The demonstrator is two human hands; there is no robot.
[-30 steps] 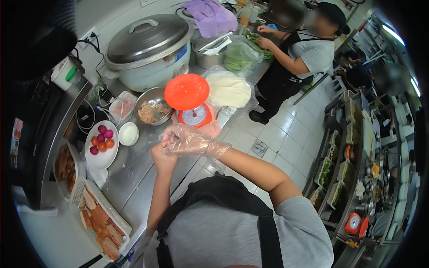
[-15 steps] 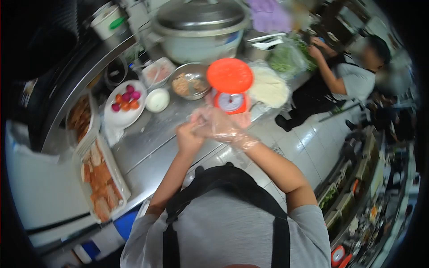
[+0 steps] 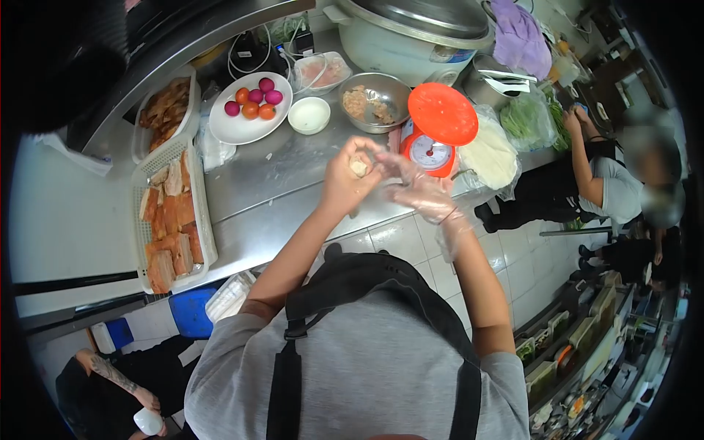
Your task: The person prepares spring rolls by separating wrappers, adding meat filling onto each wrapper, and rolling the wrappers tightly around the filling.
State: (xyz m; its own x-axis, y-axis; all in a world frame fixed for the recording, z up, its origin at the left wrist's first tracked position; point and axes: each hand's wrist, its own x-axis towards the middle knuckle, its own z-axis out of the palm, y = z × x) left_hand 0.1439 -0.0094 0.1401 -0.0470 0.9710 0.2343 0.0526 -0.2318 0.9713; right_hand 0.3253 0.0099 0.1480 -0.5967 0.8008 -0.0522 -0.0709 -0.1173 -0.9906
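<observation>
Ball, small and pale, in the bare left hand. Sits near the top of that hand, in the curl between thumb and fingers. Held there, with the fingers bent round it and part of the pale side open to view. Looks round, so no long way to tell. Made of what: too small to say for sure.

Right hand, in a thin clear glove, just beside the left hand, on its right. Fingers apart and loose, a bit blurry, with nothing seen in their hold. From this right hand to the ball: a short way left and a little up in the view. Touching the bare fingertips or only close to them: hard to tell through the blur. Nearer of the two to the ball: the left hand, bent right around it.

Both hands up over the near part of the tabletop. Farther back, past the left hand, a metal bowl with pinkish lumps inside. Just behind the right hand, a red scale with a round red pan on top. Right of the scale, close by, a flat white pile. Left of the bowl, a small white cup. Next to that, a white plate with purple and orange balls on it.
</observation>
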